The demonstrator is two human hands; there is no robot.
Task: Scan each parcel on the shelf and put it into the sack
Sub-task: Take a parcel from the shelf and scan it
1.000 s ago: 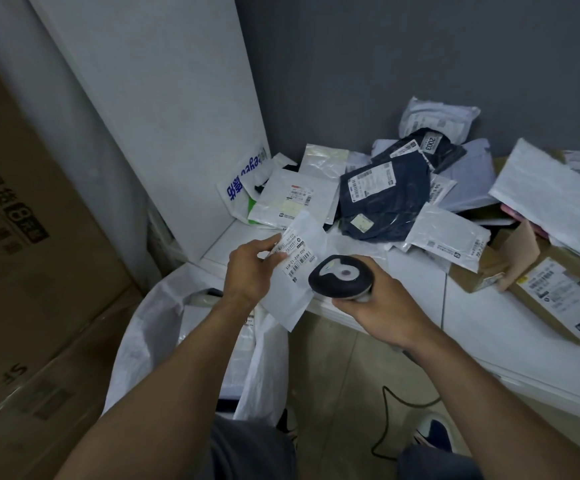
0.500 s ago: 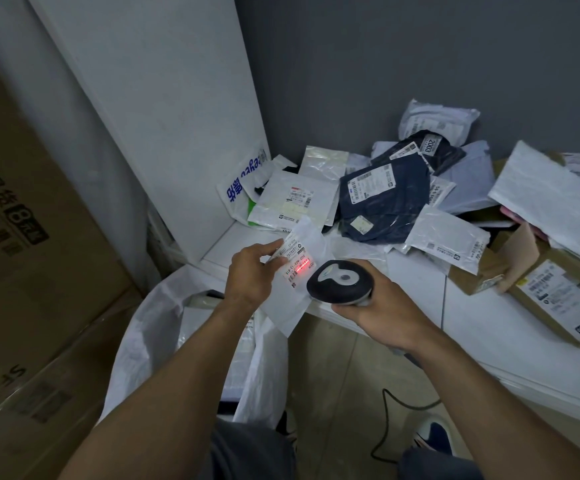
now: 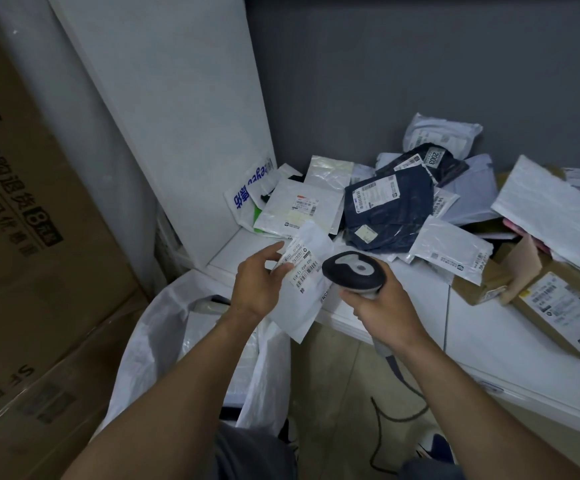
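Observation:
My left hand (image 3: pixel 259 284) pinches a small white parcel (image 3: pixel 307 282) by its upper left side, its barcode label facing up. My right hand (image 3: pixel 382 306) grips a dark barcode scanner (image 3: pixel 352 269), whose head sits just right of the label. No red scan light shows on the label. Below my left arm stands the white sack (image 3: pixel 164 341), its mouth open with flat white parcels inside. On the white shelf (image 3: pixel 472 327) lie several parcels, among them a dark blue bag (image 3: pixel 388 216) and a white mailer (image 3: pixel 299 206).
Brown cardboard boxes (image 3: pixel 565 306) lie at the shelf's right end under a large white mailer (image 3: pixel 555 209). Big cartons (image 3: pixel 22 237) stand at the left, a white panel (image 3: pixel 177 116) behind the sack. The scanner cable (image 3: pixel 382 420) trails on the floor by my shoe (image 3: pixel 433 445).
The red scan light that lay on the label half a second ago has gone out. Both hands, the parcel and the scanner stay in nearly the same place.

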